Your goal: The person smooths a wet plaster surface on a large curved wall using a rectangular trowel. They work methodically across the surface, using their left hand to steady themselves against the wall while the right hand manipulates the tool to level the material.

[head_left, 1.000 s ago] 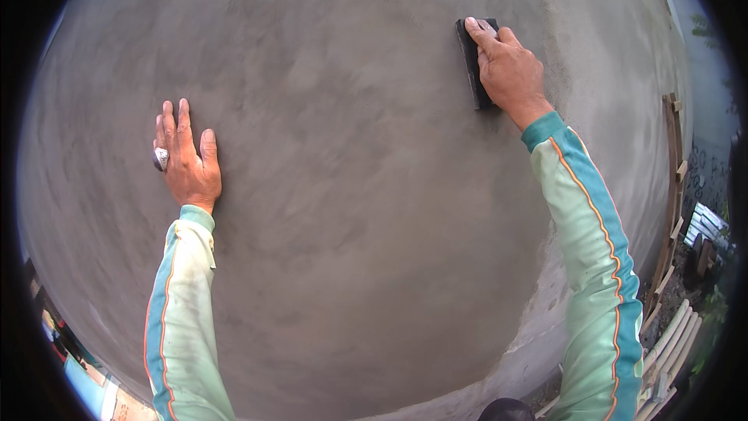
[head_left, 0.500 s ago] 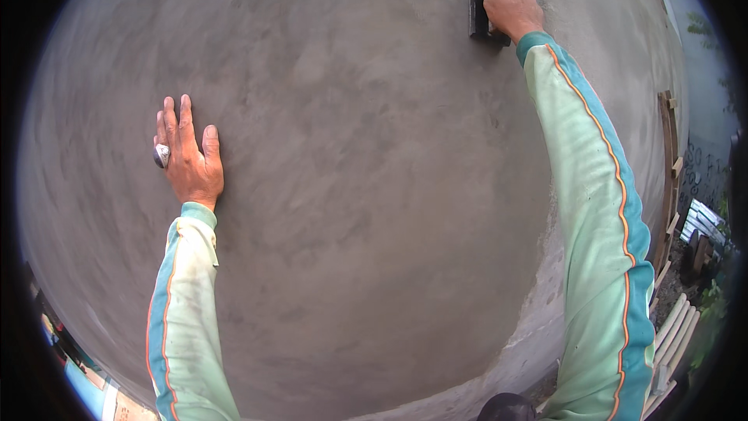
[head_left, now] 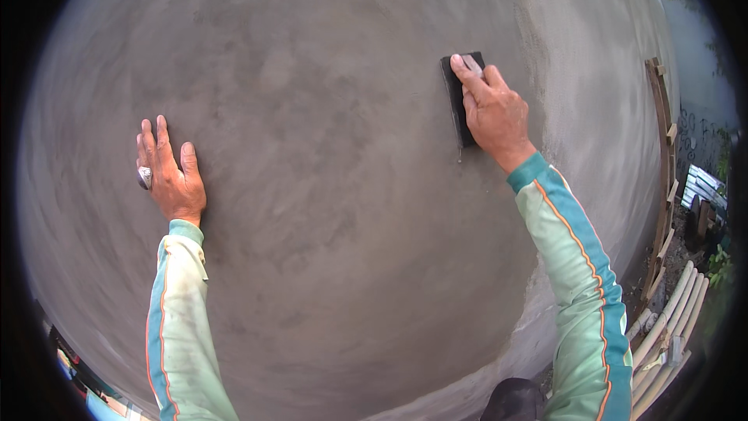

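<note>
A broad plastered wall [head_left: 343,265] fills most of the view, its grey surface darker and smooth in the middle and paler toward the right. My left hand [head_left: 173,181] lies flat against it at the left, fingers stretched out, with a large ring on one finger. In my right hand [head_left: 500,115] is a black plastering float [head_left: 458,105], its handle gripped and its flat face toward the wall at the upper right. A small bit of mortar shows at the float's lower end.
At the right stands a wooden ladder-like frame [head_left: 662,140]. Below it lie several pale poles [head_left: 672,327] and a corrugated metal sheet [head_left: 703,189]. A dark rounded object [head_left: 514,401] shows at the bottom edge. Colourful items, partly cut off, sit at the lower left.
My right hand has brought the float down the wall and slightly left, and the float now tilts a little. The left hand appears slightly lower and farther left, as the view has shifted.
</note>
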### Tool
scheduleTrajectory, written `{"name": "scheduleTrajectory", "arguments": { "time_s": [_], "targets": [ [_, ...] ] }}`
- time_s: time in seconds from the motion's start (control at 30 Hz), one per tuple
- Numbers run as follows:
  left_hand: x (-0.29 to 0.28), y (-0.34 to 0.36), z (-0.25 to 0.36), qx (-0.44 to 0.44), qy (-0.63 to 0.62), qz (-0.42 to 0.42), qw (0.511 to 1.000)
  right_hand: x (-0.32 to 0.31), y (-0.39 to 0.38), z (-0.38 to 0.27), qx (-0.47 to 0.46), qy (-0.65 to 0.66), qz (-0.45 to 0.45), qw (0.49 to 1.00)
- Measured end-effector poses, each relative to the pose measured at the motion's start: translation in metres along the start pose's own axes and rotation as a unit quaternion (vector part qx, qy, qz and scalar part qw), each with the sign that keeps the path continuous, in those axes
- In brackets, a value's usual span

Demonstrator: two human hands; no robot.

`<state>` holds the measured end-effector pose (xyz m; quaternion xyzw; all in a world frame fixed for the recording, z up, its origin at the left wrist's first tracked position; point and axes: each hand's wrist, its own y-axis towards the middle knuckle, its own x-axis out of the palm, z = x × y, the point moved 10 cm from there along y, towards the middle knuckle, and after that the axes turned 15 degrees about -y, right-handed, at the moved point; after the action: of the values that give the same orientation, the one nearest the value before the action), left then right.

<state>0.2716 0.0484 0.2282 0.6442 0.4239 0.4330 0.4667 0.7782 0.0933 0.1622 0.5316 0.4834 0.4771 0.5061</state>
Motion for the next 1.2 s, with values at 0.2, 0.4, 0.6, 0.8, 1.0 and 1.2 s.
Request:
{"name": "scheduleTrajectory", "arguments": {
  "time_s": [0.2,0.4,0.6,0.8,1.0,1.2],
  "targets": [
    [0.001,-0.001,-0.002,0.007,-0.022,0.001,1.0,0.013,0.079,0.067,0.13,-0.041,0.02,0.99],
    [0.002,-0.001,-0.004,-0.002,-0.014,0.0,1.0,0.001,-0.065,-0.002,-0.004,0.049,-0.092,0.995],
    [0.001,0.0,-0.002,0.003,0.015,0.001,1.0,0.002,0.026,0.058,0.091,-0.04,0.008,0.995],
    [0.001,0.0,-0.002,-0.001,0.0,-0.001,1.0,-0.024,0.057,0.037,0.115,-0.044,-0.024,0.992],
    [0.002,0.0,-0.004,-0.011,-0.002,0.0,1.0,0.0,0.009,0.004,0.042,-0.041,-0.043,0.997],
    [0.002,-0.002,-0.002,0.0,-0.012,0.001,1.0,-0.013,-0.005,-0.012,0.001,-0.023,-0.005,1.0]
  ]
}}
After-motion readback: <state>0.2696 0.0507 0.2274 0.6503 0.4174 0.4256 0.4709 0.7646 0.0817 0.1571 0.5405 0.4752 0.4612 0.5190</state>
